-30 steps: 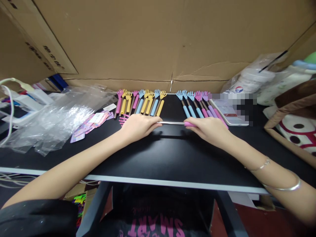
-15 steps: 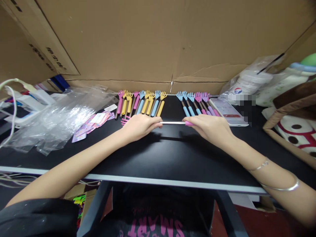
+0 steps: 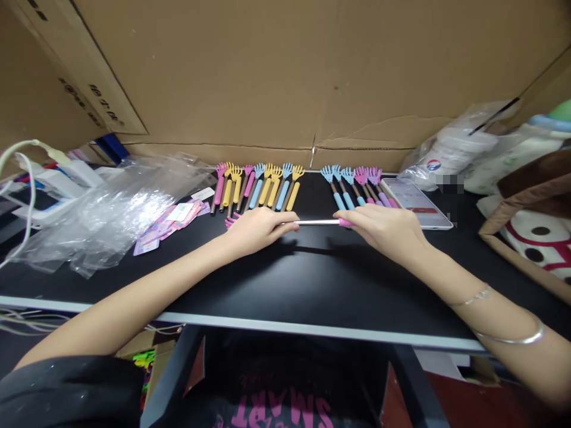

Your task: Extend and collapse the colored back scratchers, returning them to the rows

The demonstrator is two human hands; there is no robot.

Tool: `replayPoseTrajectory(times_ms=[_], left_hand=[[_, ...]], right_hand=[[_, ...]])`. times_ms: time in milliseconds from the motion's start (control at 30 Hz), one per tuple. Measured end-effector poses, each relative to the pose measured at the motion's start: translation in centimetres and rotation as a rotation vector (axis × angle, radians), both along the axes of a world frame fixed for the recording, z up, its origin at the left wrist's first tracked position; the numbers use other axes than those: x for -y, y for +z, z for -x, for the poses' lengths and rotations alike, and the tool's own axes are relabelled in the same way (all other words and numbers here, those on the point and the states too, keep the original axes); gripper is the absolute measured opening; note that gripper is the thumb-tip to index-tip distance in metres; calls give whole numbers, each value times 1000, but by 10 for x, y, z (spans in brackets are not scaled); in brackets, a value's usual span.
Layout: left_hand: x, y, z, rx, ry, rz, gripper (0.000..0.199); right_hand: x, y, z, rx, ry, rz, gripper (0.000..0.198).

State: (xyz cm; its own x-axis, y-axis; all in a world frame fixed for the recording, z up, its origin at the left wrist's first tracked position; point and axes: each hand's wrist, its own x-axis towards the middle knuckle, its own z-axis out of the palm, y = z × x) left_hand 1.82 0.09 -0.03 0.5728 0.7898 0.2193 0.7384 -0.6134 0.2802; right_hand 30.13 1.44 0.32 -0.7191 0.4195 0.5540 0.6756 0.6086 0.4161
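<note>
A pink back scratcher (image 3: 319, 223) lies level between my hands above the black table, its metal rod bare in the middle. My left hand (image 3: 259, 230) is closed round the end near the pink claw, whose fingers poke out at the left. Closed over the pink handle is my right hand (image 3: 386, 229), a silver bangle on that forearm. Behind my left hand lies a row of pink, yellow and blue back scratchers (image 3: 265, 191). A second group of blue, pink and purple back scratchers (image 3: 352, 185) lies behind my right hand, its handles partly hidden.
Clear plastic bags (image 3: 107, 208) and printed cards (image 3: 167, 226) lie at the left, near a white cabled device (image 3: 57, 190). A phone (image 3: 419, 205), a bagged cup (image 3: 464, 148) and a brown-strapped bag (image 3: 526, 196) occupy the right. Cardboard (image 3: 232, 77) walls the back.
Both hands hold the same back scratcher as before. The whole view has shifted slightly; a little less of the pink claw shows beside my left hand.
</note>
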Motion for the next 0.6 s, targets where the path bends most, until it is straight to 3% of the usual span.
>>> replayPoseTrajectory(times_ms=[133, 267, 400, 600], left_hand=[[1, -4, 1, -104, 59, -326, 38], [2, -3, 5, -119, 21, -564, 38], [5, 4, 6, -180, 17, -634, 37], [12, 16, 4, -239, 46, -589, 36]], right_hand=[[0, -2, 0, -56, 1, 83, 32], [-1, -3, 1, -99, -4, 270, 35], [1, -1, 2, -93, -24, 511, 31], [5, 5, 7, -144, 4, 903, 28]])
